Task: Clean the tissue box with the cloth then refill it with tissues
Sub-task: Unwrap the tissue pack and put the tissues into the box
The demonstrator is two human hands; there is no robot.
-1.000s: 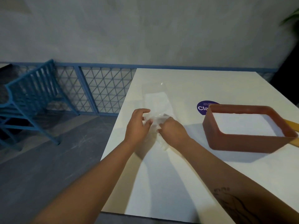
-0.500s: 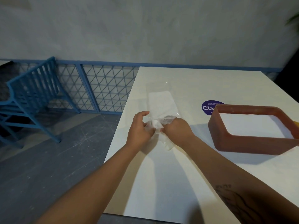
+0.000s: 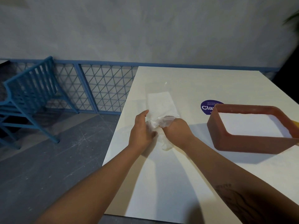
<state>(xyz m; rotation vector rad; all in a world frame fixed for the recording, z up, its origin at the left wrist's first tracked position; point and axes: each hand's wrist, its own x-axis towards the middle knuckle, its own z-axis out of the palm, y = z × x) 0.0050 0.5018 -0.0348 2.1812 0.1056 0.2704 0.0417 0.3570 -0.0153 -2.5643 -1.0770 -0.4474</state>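
A clear plastic pack of white tissues (image 3: 160,104) lies on the white table (image 3: 186,175), stretching away from me. Its near end is bunched up between my hands. My left hand (image 3: 142,130) holds the crumpled plastic from the left, fingers curled. My right hand (image 3: 174,126) has its fingers pushed inside the wrapper, which covers them. The reddish-brown tissue box (image 3: 252,143), an open rectangular frame with nothing inside, stands on the table to the right of my hands. No cloth is in view.
A round purple sticker (image 3: 208,107) sits on the table just behind the box. A yellow strip (image 3: 296,122) pokes out at the right edge. A blue chair (image 3: 27,101) and a blue lattice railing (image 3: 100,88) stand left of the table.
My right hand's fingers have gone deeper into the plastic wrapper, and my left hand has shifted along its bunched end. The view has drifted slightly left.
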